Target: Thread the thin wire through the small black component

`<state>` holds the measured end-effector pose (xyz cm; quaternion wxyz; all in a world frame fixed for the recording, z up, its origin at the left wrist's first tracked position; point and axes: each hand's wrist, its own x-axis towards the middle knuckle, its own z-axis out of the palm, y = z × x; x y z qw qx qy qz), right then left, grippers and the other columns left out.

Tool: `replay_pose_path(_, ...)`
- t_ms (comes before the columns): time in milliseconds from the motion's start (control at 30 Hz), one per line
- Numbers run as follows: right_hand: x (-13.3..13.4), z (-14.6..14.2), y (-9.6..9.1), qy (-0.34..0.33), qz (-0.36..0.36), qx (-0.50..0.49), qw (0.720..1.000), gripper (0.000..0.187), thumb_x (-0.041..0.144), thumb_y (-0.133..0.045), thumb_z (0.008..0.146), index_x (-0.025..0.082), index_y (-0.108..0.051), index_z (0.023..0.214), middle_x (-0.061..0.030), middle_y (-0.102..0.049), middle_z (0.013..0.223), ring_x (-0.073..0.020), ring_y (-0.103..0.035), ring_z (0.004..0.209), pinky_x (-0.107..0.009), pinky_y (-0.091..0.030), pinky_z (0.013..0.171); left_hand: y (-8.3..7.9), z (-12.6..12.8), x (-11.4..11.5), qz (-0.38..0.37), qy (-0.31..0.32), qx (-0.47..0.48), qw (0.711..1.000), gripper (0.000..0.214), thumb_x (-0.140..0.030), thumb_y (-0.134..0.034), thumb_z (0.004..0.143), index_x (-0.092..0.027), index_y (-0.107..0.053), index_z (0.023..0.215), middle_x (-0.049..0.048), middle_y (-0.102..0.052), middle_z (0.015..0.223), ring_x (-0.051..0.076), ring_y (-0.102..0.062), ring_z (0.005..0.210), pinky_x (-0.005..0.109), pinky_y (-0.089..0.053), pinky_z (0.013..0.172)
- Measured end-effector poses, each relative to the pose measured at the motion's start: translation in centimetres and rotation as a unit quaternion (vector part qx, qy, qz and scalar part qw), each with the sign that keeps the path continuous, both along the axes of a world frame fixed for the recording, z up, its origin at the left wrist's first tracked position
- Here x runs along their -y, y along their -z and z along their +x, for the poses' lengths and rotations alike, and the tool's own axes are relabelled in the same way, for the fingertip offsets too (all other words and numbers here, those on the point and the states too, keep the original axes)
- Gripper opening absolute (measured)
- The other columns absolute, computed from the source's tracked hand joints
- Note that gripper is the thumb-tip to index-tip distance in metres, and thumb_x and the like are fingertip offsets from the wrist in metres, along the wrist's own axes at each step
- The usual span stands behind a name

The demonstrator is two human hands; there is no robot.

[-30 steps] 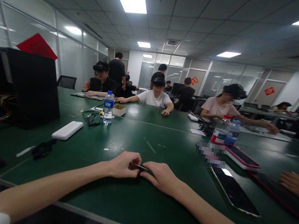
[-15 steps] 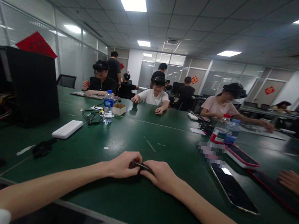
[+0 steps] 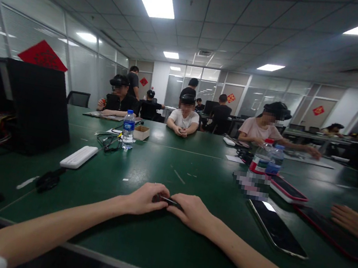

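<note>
My left hand (image 3: pixel 148 198) and my right hand (image 3: pixel 192 209) meet low over the green table (image 3: pixel 136 231), near its front edge. Between them they grip a small, thin dark object (image 3: pixel 168 200) with a shiny edge. Fingers and thumbs of both hands are closed around its ends, so most of it is hidden and its kind cannot be made out. To the right of my right hand lies a phone (image 3: pixel 277 229) with a dark screen.
At left stand a black computer case (image 3: pixel 34 106) and a white power bank (image 3: pixel 79 157). Ahead are a water bottle (image 3: pixel 128 129), black cables (image 3: pixel 109 142) and a small box (image 3: pixel 141 133). Bottles (image 3: pixel 260 158) and another person's hand (image 3: pixel 355 224) are at right. Several people sit around.
My hands stay together on the dark object, which has tilted slightly. The view has shifted a little. Across the table, the person in white has brought both hands together.
</note>
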<state>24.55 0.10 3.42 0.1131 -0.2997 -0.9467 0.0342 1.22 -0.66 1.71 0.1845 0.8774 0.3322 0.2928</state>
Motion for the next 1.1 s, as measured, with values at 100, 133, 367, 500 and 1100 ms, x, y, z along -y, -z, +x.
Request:
replay_pose_path(100,0.0,0.0,0.0,0.001,0.003,-0.003,1.0,0.032,0.043,-0.046,0.101,0.018,-0.064,0.109,-0.008,-0.07,0.1,-0.0207,-0.066,0.087,-0.029,-0.047,0.075,-0.1,0.1,0.2,0.032,0.005,-0.014,0.999,0.024,-0.025,-0.058,0.092,-0.019,-0.061,0.115,0.0056,-0.066,0.101,0.017,-0.062,0.087,0.028,-0.05,0.078)
replay_pose_path(133,0.0,0.0,0.0,0.002,0.004,-0.003,1.0,0.032,0.043,-0.046,0.101,0.018,-0.064,0.108,-0.0079,-0.07,0.1,-0.0205,-0.066,0.086,-0.028,-0.047,0.074,-0.1,0.1,0.2,0.044,0.005,-0.017,0.999,0.023,-0.023,-0.057,0.092,-0.019,-0.061,0.115,0.0058,-0.065,0.101,0.017,-0.062,0.087,0.028,-0.049,0.079)
replay_pose_path(367,-0.1,-0.2,0.3,0.023,0.013,0.002,1.0,0.032,0.044,-0.046,0.1,0.017,-0.065,0.104,-0.0084,-0.07,0.095,-0.0215,-0.066,0.082,-0.028,-0.046,0.071,0.4,0.9,0.2,0.069,-0.027,-0.016,0.997,0.014,-0.017,-0.052,0.09,-0.018,-0.058,0.103,0.0051,-0.061,0.095,0.017,-0.059,0.083,0.028,-0.047,0.075)
replay_pose_path(500,-0.1,-0.4,0.3,0.035,0.014,-0.003,0.999,0.032,0.043,-0.047,0.1,0.017,-0.066,0.103,-0.0085,-0.07,0.094,-0.0225,-0.067,0.083,-0.028,-0.046,0.07,0.5,1.1,0.1,0.056,-0.035,-0.031,0.997,0.013,-0.024,-0.054,0.092,-0.017,-0.056,0.103,0.005,-0.064,0.094,0.018,-0.06,0.082,0.029,-0.047,0.072)
replay_pose_path(1100,-0.7,0.2,0.5,0.059,0.017,-0.006,0.998,0.035,0.047,-0.047,0.099,0.018,-0.066,0.103,-0.0089,-0.07,0.096,-0.0227,-0.066,0.085,-0.031,-0.049,0.073,0.8,0.2,-0.8,-0.01,-0.06,0.004,0.998,0.018,-0.023,-0.065,0.081,-0.018,-0.056,0.096,0.0011,-0.063,0.086,0.016,-0.061,0.075,0.026,-0.047,0.065)
